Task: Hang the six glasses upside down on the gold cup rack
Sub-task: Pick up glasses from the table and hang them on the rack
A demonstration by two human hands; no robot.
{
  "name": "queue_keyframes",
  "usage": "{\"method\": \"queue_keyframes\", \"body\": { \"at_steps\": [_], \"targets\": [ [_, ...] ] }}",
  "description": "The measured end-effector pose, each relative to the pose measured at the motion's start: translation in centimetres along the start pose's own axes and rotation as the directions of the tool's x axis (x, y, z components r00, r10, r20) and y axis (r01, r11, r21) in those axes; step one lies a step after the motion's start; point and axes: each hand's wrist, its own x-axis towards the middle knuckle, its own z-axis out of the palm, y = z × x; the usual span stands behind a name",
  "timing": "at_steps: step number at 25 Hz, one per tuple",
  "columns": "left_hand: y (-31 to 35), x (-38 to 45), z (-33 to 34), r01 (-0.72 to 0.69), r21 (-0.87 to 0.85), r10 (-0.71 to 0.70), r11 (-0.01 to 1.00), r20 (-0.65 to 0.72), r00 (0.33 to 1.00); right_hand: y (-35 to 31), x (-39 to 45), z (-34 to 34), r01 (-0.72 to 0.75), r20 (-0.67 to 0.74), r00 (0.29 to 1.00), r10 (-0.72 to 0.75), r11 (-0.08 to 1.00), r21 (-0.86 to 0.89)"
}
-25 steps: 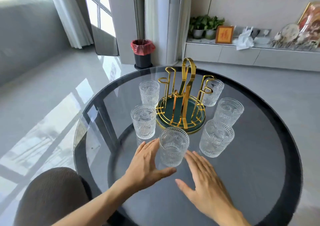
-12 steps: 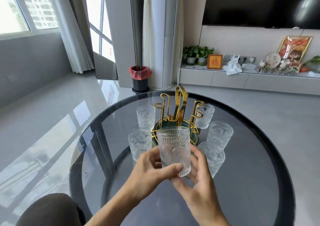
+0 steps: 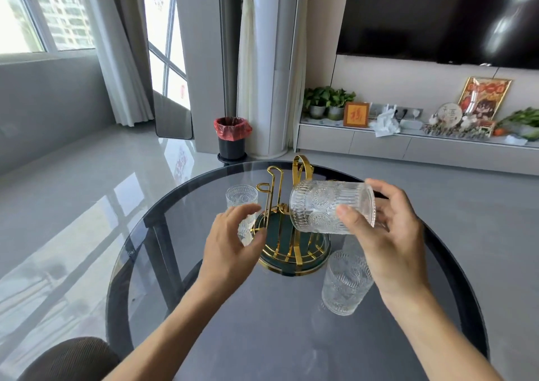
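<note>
We've got a round smoked-glass table [image 3: 262,322] w/ dark rim. On it, approx centre, sits the gold cup rack [image 3: 291,249] on its green base. Upright glasses stand round it: one at far left [image 3: 241,196], one near right [image 3: 345,284], others partly hidden.

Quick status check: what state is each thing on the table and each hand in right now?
Held glass: lifted, tipped on its side, mouth toward the left, above the rack.
Right hand: gripping the held glass near its base.
Left hand: open, empty, beside the rack.
Rack: upright on the table, the hooks in view bare.
Far glass: upright on the table.
Near glass: upright on the table.
Table: glass top, bearing the rack and glasses.
</note>
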Motion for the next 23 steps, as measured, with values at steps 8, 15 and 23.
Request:
{"method": "queue_keyframes", "body": {
  "at_steps": [8,15,23],
  "targets": [
    [-6.6,-3.3,1.2,0.321,-0.04,-0.319,0.946,0.053,0.946,0.7,3.2,4.8,0.118,0.059,0.993,-0.103,0.895,-0.43],
    [-9.4,-2.5,2.8,0.461,-0.175,-0.454,0.87,0.081,0.887,2.9,2.9,6.6,0.177,0.295,0.955,0.016,0.77,-0.614],
    [-7.7,-2.7,0.1,0.296,-0.457,-0.312,0.839,0.042,0.949,5.2,1.6,4.7,0.241,0.332,0.942,-0.041,0.772,-0.588]
  ]
}}
